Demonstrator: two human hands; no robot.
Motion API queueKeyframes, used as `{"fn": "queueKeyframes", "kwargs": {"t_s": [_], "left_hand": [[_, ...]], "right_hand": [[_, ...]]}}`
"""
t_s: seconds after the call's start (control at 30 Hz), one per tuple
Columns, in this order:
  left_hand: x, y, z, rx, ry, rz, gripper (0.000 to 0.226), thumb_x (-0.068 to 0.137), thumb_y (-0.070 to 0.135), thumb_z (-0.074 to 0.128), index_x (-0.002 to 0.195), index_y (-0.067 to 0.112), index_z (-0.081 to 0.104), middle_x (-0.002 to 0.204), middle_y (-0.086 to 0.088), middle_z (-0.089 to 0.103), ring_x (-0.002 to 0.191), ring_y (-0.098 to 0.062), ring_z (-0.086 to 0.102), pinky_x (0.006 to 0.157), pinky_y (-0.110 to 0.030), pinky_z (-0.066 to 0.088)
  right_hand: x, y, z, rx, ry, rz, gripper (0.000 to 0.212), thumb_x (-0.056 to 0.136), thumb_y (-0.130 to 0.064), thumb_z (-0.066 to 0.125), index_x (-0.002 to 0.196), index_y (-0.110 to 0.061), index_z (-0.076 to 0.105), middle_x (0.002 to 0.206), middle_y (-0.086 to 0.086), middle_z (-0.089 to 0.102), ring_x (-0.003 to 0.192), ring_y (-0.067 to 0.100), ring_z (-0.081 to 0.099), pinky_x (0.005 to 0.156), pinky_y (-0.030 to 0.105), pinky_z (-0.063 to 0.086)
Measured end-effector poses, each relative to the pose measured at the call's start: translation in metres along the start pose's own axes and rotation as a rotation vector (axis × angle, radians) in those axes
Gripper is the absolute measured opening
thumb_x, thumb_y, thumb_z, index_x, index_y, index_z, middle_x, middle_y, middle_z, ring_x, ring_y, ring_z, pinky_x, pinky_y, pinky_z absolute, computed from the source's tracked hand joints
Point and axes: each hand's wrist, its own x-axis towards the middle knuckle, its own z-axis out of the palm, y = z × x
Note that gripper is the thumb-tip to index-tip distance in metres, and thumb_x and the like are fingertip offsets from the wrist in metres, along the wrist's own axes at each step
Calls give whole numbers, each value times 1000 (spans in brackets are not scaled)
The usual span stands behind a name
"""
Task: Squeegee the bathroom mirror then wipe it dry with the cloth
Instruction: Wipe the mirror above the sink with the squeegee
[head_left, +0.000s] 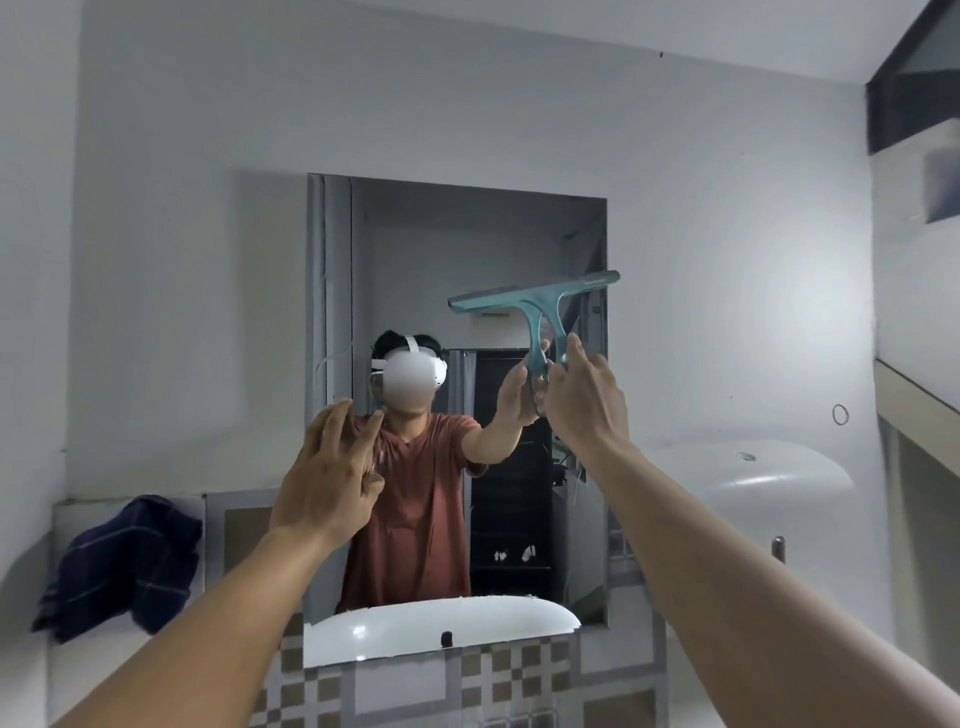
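A frameless rectangular mirror hangs on the grey wall ahead and reflects a person. My right hand grips the handle of a teal squeegee. Its blade is level with the mirror's right half, about midway up, tilted slightly up to the right. Whether the blade touches the glass is unclear. My left hand is raised before the mirror's lower left edge, fingers spread, holding nothing. A dark blue checked cloth is draped over a ledge at the lower left, away from both hands.
A white basin sticks out from the wall to the right of the mirror. Checkered tiles cover the wall below the mirror. A shelf edge runs along the right wall.
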Motion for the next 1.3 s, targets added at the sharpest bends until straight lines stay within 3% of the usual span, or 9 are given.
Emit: {"fn": "queueKeyframes", "kwargs": {"t_s": [0.23,0.43,0.57,0.7,0.87,1.0,1.13,1.23,1.3], "left_hand": [[-25,-5,5,55,-2,14,86,74,29,83,149,13,44,150,-23,36,138,-43,36,112,-52,41],[-41,1,11,20,-50,27,93,66,23,89,147,15,44,148,-22,39,135,-44,40,98,-54,53],[-41,1,15,25,-43,26,89,70,17,86,148,14,44,148,-23,39,136,-44,39,93,-53,56],[-41,-1,17,25,-43,28,89,71,19,85,148,16,42,149,-21,37,138,-43,38,91,-51,58],[-44,-3,17,58,-27,32,87,70,23,86,147,13,46,148,-22,39,136,-42,41,94,-49,57],[-48,-5,18,70,-21,22,89,69,27,88,147,13,46,146,-23,43,133,-41,45,90,-47,58],[-49,-6,17,51,-25,24,93,68,28,89,148,14,44,148,-20,42,136,-39,43,90,-45,59],[-53,-6,17,33,-18,30,92,68,26,88,148,13,45,148,-18,40,134,-37,47,89,-43,60],[-60,-6,18,14,-15,37,92,67,23,89,147,13,45,148,-15,36,131,-36,51,84,-41,62]], "right_hand": [[-3,-4,-4,123,-35,31,40,104,-24,47,143,-29,40,104,6,65,85,25,64,76,43,57],[-27,-14,12,311,-33,119,41,102,-22,49,142,-30,43,98,1,67,77,18,63,69,36,51],[-45,-24,28,419,-40,196,53,102,-27,52,151,-34,34,108,0,67,95,23,67,87,43,54],[-58,-38,40,522,-50,272,53,102,-29,53,151,-33,34,77,-19,51,85,22,71,84,46,58],[-68,-57,58,609,-68,340,43,100,-40,55,137,-41,32,101,3,69,91,29,72,81,53,59],[-82,-77,67,620,-78,312,44,100,-39,56,137,-33,32,83,-11,58,98,27,68,87,55,56],[-96,-96,75,700,-98,235,41,102,-27,58,136,-24,35,82,-16,56,82,10,65,85,45,57],[-100,-105,79,718,-110,212,39,103,-32,56,135,-21,37,86,-20,50,77,-6,49,81,30,40],[-101,-108,81,698,-136,198,39,103,-35,55,135,-22,36,99,-10,58,81,-2,50,80,24,32]]}}
